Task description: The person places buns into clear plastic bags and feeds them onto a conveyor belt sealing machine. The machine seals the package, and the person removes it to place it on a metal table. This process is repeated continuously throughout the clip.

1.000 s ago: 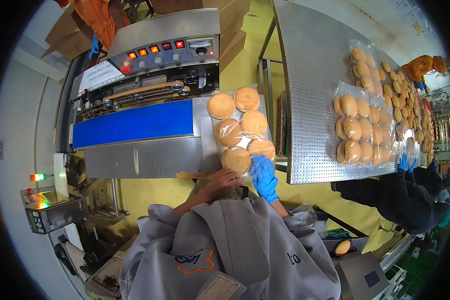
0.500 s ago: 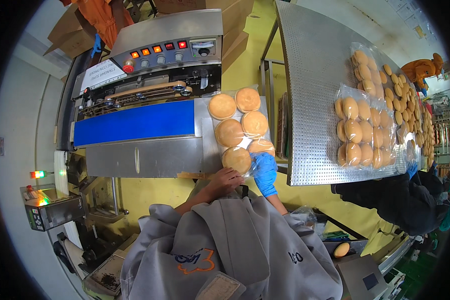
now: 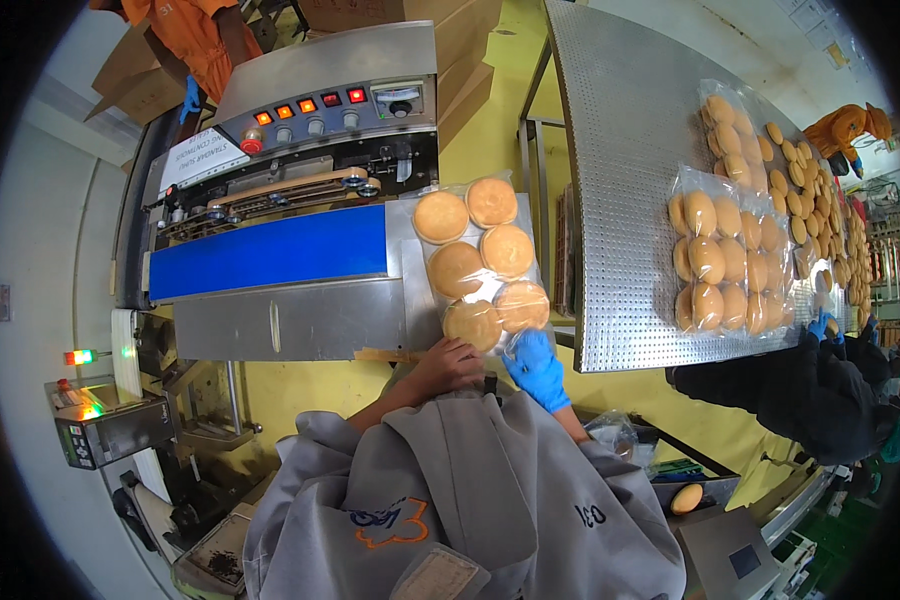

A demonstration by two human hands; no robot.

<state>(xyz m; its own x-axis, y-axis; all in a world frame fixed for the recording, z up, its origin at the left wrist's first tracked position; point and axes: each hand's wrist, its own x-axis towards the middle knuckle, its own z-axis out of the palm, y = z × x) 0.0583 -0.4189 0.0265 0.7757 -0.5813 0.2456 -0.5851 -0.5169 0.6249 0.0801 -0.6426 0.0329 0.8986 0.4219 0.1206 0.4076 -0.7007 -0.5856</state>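
A clear plastic bag of flat round buns (image 3: 456,270) lies on the metal end plate (image 3: 411,300) beside the blue belt. Its buns sit in two columns. At the bag's near left corner, my bare left hand (image 3: 446,366) has its fingers closed on the plastic edge. My right hand (image 3: 536,368), in a blue glove, pinches the near right edge, just below the lowest right bun. The fingertips of both hands are partly hidden by the plastic and its glare.
The sealing machine (image 3: 330,75) with lit red and orange switches stands behind the blue belt (image 3: 270,250). On the right, a perforated metal table (image 3: 620,200) bears bagged buns (image 3: 707,262) and loose buns (image 3: 808,200). One person in orange (image 3: 195,45) is at the far left; others work along the table.
My right hand has drawn back toward me from over the lower right bun to the bag's near edge, uncovering that bun. My left hand stays nearly in place.
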